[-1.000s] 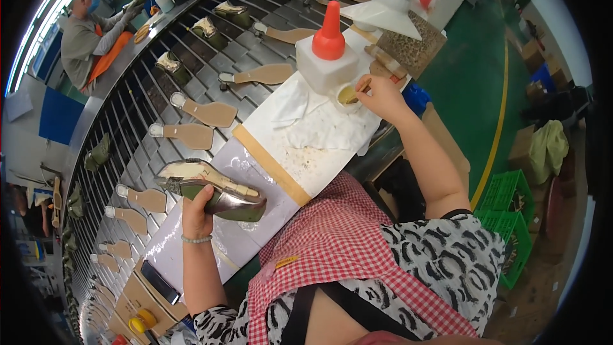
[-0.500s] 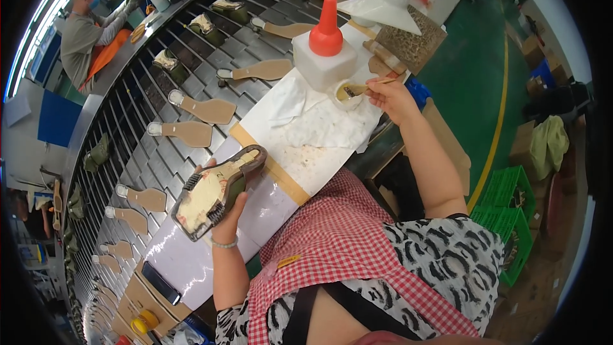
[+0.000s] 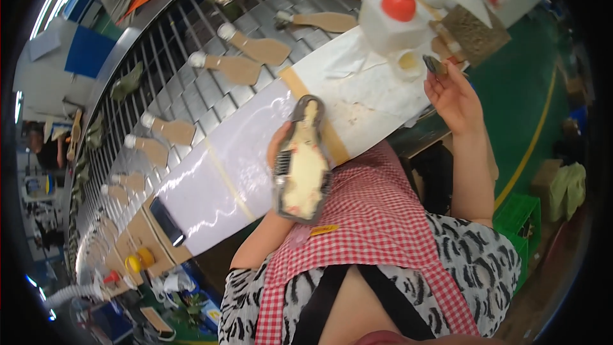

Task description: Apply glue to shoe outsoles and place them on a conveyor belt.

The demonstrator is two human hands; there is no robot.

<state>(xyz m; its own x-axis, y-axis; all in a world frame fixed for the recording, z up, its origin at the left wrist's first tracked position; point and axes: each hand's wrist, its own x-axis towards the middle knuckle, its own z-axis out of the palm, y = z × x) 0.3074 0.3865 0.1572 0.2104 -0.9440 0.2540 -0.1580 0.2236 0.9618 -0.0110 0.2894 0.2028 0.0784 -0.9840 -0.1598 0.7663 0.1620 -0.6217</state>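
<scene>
My left hand (image 3: 276,147) is wrapped round the side of a shoe upper (image 3: 308,169), whose cream underside faces up and whose gathered dark rim runs round it. The shoe stands nearly upright in the picture, in front of my checked apron. Between the fingertips of my right hand (image 3: 454,99) is a small brush (image 3: 435,65) with a dark, wet-looking head; its handle is mostly hidden by the fingers. Just left of the brush is a small white cup (image 3: 408,62) with yellowish contents, against a white squarish bottle (image 3: 393,22) with a red nozzle.
White paper (image 3: 357,83) and a glossy pale sheet (image 3: 217,147) cover the bench. Beyond runs a slatted roller conveyor (image 3: 211,99) carrying several brown insoles (image 3: 262,49). A phone (image 3: 167,220) and a yellow round object (image 3: 139,259) lie at the left. Green crates (image 3: 520,223) stand at the right.
The brush has come out of the cup and moved right with my right hand. My left hand has brought the shoe closer to my body and turned it more upright. The view has shifted.
</scene>
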